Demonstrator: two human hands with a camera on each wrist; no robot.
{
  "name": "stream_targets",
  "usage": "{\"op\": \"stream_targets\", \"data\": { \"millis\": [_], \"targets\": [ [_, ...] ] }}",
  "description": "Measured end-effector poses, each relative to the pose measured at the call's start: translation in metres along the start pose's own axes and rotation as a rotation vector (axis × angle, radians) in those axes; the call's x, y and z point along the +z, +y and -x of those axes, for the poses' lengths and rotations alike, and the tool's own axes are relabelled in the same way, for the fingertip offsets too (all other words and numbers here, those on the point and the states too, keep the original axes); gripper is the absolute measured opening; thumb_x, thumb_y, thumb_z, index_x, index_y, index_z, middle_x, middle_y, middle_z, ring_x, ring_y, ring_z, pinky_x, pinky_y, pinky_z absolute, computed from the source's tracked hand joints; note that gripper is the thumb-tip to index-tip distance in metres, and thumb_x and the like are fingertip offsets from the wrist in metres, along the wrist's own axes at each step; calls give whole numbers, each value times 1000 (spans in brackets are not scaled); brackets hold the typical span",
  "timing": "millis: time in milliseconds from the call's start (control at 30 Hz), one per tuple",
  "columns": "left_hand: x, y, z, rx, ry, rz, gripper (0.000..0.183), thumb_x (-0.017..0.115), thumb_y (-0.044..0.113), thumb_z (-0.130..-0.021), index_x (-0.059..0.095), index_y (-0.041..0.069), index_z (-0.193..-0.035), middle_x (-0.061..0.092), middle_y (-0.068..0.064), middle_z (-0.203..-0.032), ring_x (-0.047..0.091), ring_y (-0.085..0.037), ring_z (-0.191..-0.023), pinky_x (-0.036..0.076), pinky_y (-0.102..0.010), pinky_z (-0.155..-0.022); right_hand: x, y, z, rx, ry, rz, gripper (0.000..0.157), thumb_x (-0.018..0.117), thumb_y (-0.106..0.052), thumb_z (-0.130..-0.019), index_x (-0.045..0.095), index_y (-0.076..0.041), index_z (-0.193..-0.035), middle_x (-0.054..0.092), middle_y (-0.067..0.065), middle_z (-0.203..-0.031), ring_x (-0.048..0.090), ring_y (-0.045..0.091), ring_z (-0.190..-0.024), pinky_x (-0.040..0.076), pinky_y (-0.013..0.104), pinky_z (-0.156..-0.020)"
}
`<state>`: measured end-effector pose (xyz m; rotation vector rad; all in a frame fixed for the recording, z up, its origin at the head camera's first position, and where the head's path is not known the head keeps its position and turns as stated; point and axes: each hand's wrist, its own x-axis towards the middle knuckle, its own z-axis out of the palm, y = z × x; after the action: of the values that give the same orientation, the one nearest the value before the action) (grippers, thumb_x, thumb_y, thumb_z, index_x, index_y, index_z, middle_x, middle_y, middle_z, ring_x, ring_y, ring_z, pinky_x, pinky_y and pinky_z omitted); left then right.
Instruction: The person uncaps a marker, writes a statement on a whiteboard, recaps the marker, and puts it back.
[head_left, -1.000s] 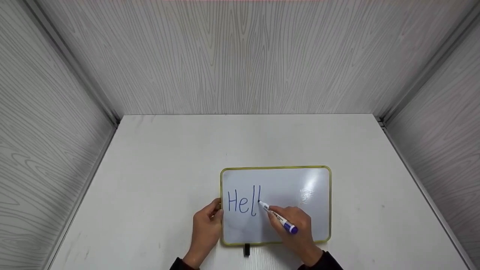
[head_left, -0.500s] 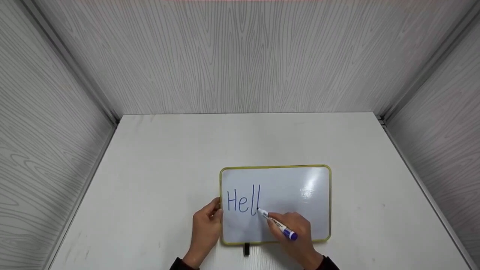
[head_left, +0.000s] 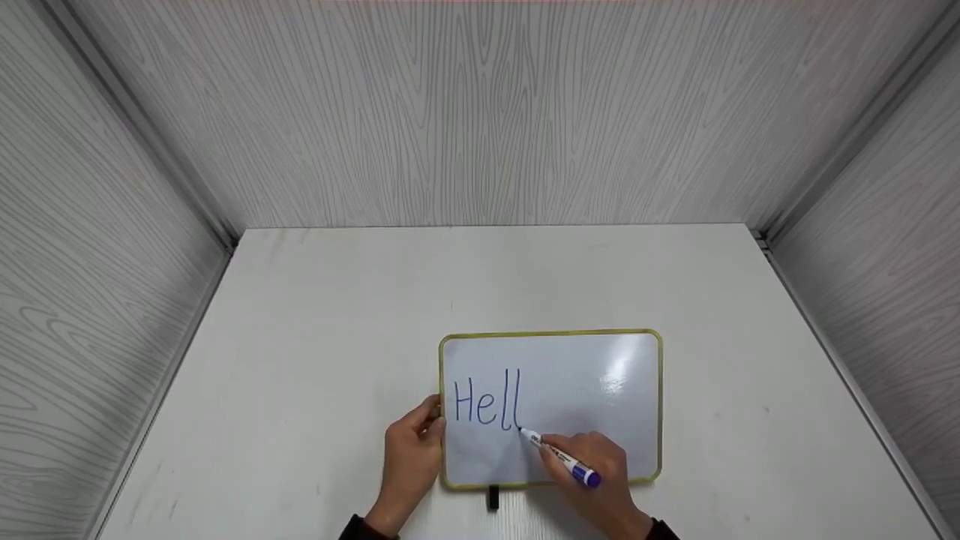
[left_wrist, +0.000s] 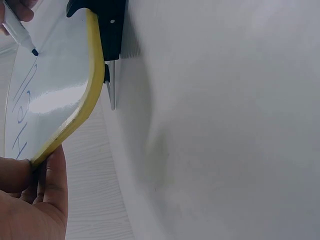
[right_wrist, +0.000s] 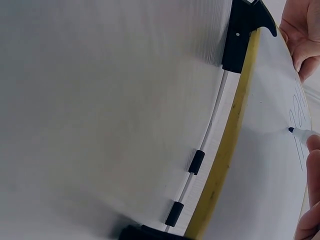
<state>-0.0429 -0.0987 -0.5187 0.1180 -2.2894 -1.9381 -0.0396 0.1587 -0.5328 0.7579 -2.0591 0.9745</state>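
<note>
A small whiteboard [head_left: 577,375] with a yellow frame stands propped up on the table. Blue letters reading "Hell" [head_left: 486,409] run across its left half. My left hand [head_left: 411,454] grips the board's left edge; the left wrist view has the thumb in front and fingers [left_wrist: 56,185] behind it. Between the fingers of my right hand [head_left: 611,480] is a white marker [head_left: 559,454] with a blue end. Its dark tip touches the board at the foot of the second "l", as the right wrist view of the marker [right_wrist: 303,135] also shows.
A black foot [head_left: 493,499] sticks out below the board's lower edge. In the right wrist view, a black bracket [right_wrist: 237,45] and a thin metal rod [right_wrist: 212,115] run along the frame. Wood-grain panels [head_left: 480,112] enclose the white table [head_left: 300,337].
My right hand has moved the marker down, then slightly right at the bottom, lengthening the second "l" into a small hook. My left hand and the board stay almost still.
</note>
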Motion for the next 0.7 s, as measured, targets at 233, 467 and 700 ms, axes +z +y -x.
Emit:
{"op": "stream_targets", "data": {
  "millis": [233, 467, 700],
  "targets": [
    [0, -1, -1, -9, -3, 6, 40, 60, -16, -95, 60, -16, -135, 72, -20, -114, 67, -26, -103, 57, -30, -87, 0, 3, 1, 8, 33, 8, 10, 79, -10, -82, 84, -8, -90, 71, -5, -70, 54, 7, -55, 44, 22, -53],
    [0, 0, -1, 1, 1, -34, 40, 62, -15, -95, 61, -15, -134, 73, -20, -114, 68, -25, -102, 57, -34, -88, -3, 10, -9, -11, 109, -23, 16, 79, -3, -81, 81, 0, -96, 75, 6, -77, 59, 13, -56, 48, 24, -52],
    [1, -2, -2, -15, 9, -66, 40, 60, -16, -94, 62, -14, -134, 73, -19, -114, 68, -25, -101, 57, -33, -86, -7, 8, -23, 22, 92, 54, 38, 63, -33, -106, 81, -1, -98, 75, 3, -79, 59, 12, -57, 49, 23, -53]
  ]
}}
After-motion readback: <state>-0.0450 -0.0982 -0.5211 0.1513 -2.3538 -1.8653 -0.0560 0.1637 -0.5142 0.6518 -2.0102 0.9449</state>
